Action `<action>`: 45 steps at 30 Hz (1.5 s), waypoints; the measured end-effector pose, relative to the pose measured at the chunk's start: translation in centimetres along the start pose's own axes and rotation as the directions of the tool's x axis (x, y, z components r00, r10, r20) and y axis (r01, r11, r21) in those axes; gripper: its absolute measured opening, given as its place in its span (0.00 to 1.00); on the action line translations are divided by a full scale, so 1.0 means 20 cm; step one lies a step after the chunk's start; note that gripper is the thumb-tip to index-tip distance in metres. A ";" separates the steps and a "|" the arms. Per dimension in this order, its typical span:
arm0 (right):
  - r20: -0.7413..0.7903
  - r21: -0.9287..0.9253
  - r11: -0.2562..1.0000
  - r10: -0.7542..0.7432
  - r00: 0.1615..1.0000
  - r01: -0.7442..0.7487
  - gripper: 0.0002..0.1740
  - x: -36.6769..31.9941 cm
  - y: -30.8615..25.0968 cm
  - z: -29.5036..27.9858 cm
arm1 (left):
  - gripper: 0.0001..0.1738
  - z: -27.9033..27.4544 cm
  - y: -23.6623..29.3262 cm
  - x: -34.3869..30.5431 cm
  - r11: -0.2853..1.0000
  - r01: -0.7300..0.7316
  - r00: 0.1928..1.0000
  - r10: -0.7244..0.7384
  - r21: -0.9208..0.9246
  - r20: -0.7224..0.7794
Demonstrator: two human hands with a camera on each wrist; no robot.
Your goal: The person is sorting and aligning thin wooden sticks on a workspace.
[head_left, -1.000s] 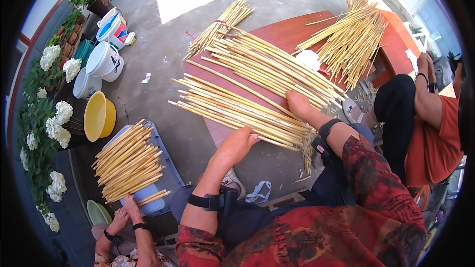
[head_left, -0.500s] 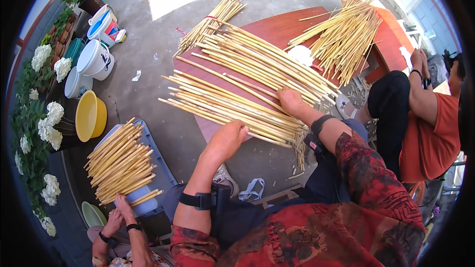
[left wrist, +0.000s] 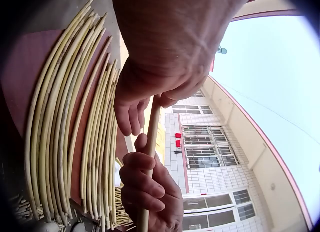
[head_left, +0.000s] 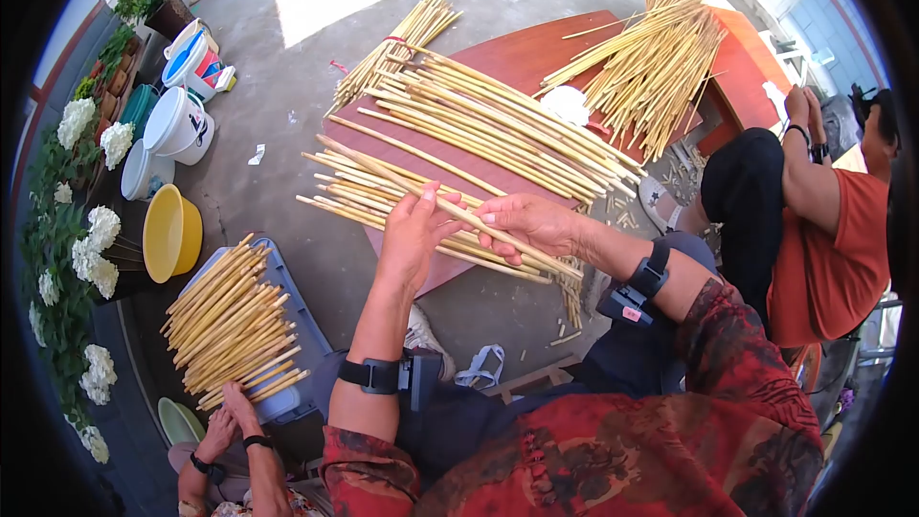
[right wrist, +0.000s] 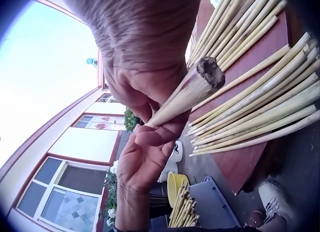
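Both hands hold one long pale stalk (head_left: 459, 211) aslant above the table. My right hand (head_left: 531, 228) grips it near its thick lower end, fingers curled round it in the left wrist view. In the right wrist view the cut end of the stalk (right wrist: 187, 94) faces the camera, dark in the middle. Further up, my left hand (head_left: 410, 239) pinches the stalk between thumb and fingers, its other fingers loosely spread. Beneath the hands lies a row of stalks (head_left: 335, 193) on the reddish-brown board (head_left: 436, 273), and a second row of stalks (head_left: 498, 115) lies beyond.
A tied bundle (head_left: 407, 38) and a large heap of thin stalks (head_left: 661, 67) lie at the back. Left, shorter stalks (head_left: 230, 316) fill a blue-grey tray (head_left: 306, 345), near another person's hands (head_left: 230, 421). A yellow basin (head_left: 172, 235) and buckets stand behind. A person in orange (head_left: 814, 258) sits right.
Both hands have come up off the row and closer together, lifting one stalk. Earlier the left hand was at the row's near edge and the right hand at its right part.
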State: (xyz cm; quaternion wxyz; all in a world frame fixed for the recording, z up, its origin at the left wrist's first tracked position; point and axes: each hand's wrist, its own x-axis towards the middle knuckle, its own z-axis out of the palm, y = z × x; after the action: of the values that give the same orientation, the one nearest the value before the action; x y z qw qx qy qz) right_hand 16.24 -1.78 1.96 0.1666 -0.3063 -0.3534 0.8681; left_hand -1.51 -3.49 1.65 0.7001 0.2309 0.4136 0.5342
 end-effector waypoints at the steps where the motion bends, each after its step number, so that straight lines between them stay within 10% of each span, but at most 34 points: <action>1: -0.006 0.020 1.000 0.011 1.000 -0.011 0.13 -0.01 0.01 0.01 | 0.17 0.01 -0.01 0.00 1.000 0.004 1.000 -0.004 0.006 -0.001; 15: -0.175 -0.437 0.898 -0.024 0.984 -0.056 0.14 -0.13 0.11 0.02 | 0.10 0.11 -0.08 0.11 0.945 -0.130 0.988 0.099 -0.301 -0.116; 17: -0.109 -0.788 0.612 -0.240 0.965 0.064 0.13 -0.15 0.14 -0.02 | 0.13 0.04 0.01 0.14 0.920 -0.219 0.972 0.177 -0.324 -0.154; 27: -0.041 -0.999 0.052 -0.600 0.799 -0.012 0.12 -0.35 0.12 -0.18 | 0.16 -0.20 0.22 0.16 0.832 -0.429 0.876 0.289 -0.351 -0.387; 37: -0.012 -0.998 0.054 -0.706 0.709 0.037 0.14 -0.34 0.07 -0.19 | 0.18 -0.05 0.02 0.17 0.903 -0.254 0.953 0.171 -0.346 -0.252; 45: -0.044 -0.995 0.101 -0.591 0.806 0.020 0.13 -0.33 0.06 -0.24 | 0.16 0.00 -0.03 0.14 0.967 -0.106 0.992 0.087 -0.230 -0.092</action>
State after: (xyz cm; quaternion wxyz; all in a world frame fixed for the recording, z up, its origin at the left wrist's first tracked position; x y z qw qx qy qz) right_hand 24.17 -3.56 1.06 0.1902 -0.4413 -0.8295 0.2848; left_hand -0.86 -1.06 0.32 0.6782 0.1444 0.3640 0.6219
